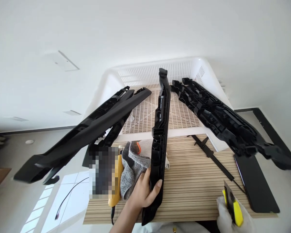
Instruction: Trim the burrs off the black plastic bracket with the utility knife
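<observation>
My bare left hand (143, 192) grips the near end of a long black plastic trim part (160, 129). The part stands on edge and reaches from the table's front edge into the white basket (199, 69). My right hand (232, 215), in a white glove, holds a yellow and black utility knife (232, 202) at the lower right, blade end up, apart from the part. A grey knit glove (132, 166) lies just left of my left hand.
More black trim parts lean out of the basket to the left (87, 134) and right (228, 121). A thin black strip (213, 157), a dark flat panel (255, 183), a yellow tool (116, 184) and a blurred patch lie on the striped wooden table (196, 187).
</observation>
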`<state>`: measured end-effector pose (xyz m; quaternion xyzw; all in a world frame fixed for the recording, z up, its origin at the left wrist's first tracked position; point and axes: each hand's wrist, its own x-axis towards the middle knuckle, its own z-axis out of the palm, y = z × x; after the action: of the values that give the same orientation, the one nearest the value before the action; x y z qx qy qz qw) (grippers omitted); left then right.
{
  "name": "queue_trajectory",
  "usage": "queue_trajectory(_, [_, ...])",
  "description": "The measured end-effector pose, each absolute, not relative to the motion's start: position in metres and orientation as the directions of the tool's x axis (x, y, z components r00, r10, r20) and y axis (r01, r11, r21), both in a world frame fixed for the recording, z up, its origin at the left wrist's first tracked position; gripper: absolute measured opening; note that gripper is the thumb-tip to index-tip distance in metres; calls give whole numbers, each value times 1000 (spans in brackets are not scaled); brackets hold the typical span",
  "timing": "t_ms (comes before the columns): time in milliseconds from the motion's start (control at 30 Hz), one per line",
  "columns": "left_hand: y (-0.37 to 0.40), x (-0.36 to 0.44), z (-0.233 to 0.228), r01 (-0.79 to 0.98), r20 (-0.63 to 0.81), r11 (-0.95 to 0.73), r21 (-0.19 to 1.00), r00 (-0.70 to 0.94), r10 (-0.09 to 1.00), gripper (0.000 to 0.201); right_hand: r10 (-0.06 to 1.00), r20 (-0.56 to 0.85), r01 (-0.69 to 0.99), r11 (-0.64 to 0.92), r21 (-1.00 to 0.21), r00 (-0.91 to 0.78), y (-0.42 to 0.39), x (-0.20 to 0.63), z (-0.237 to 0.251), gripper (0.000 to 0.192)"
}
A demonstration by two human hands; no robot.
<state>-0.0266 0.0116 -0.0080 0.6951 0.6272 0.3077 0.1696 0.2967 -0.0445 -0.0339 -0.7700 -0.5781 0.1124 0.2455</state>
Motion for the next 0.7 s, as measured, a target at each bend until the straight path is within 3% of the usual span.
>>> queue_trajectory(133, [14,-27,-10,735,137,-72,674,-30,990,34,935,182,817,-160,-554,306,-37,292,-35,40])
queue_trajectory(367, [19,-28,-11,697,47,16,717,-71,996,42,898,434,911,117,-395,72,-30,303,-45,31])
queue_trajectory(567, [22,-28,-14,702,31,34,712,-79,996,50,840,542,922,199,-333,15,-28,302,-46,24])
queue_trajectory(700, [24,-25,-10,721,41,5,693,-46,998,46,869,490,919,132,-372,73,-28,302,-47,31])
